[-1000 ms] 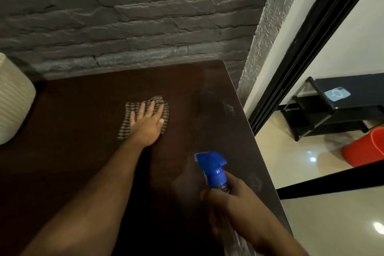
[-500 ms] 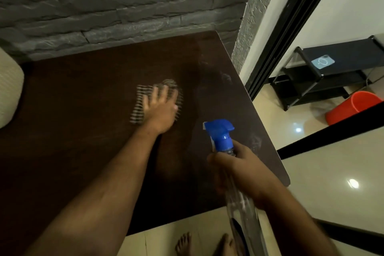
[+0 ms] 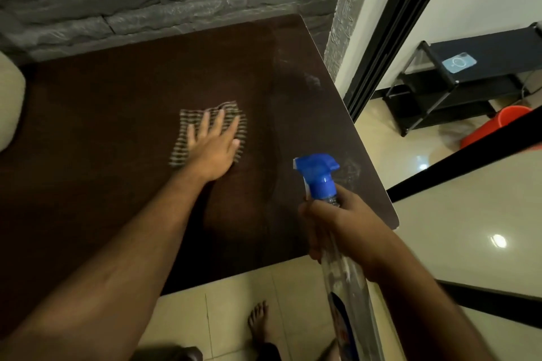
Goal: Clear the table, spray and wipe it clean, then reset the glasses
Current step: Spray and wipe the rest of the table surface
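**Wiping under way, glasses nowhere in sight yet**

The left hand (image 3: 212, 149) lies flat on a striped cloth (image 3: 209, 133), fingers (image 3: 218, 121) straight and slightly spread, pressing it onto the dark desk (image 3: 102, 132). The cloth looks smeared, as if mid-stroke, and sits out past the fingertips and to either side of them. The right hand (image 3: 337, 228) grips a spray bottle (image 3: 318, 176) by the neck, fingers curled round it just under the blue nozzle, which points away over the desk.

No dishes or glasses show on the desk, so I'd judge the clearing done and the spraying at least begun. Pale smudges (image 3: 311, 80) remain well beyond the left fingers, toward the far right corner, and another patch (image 3: 350, 171) sits just past the nozzle near the desk's right edge. Those want wiping. Setting the glasses back is not started; where they are, I cannot tell.
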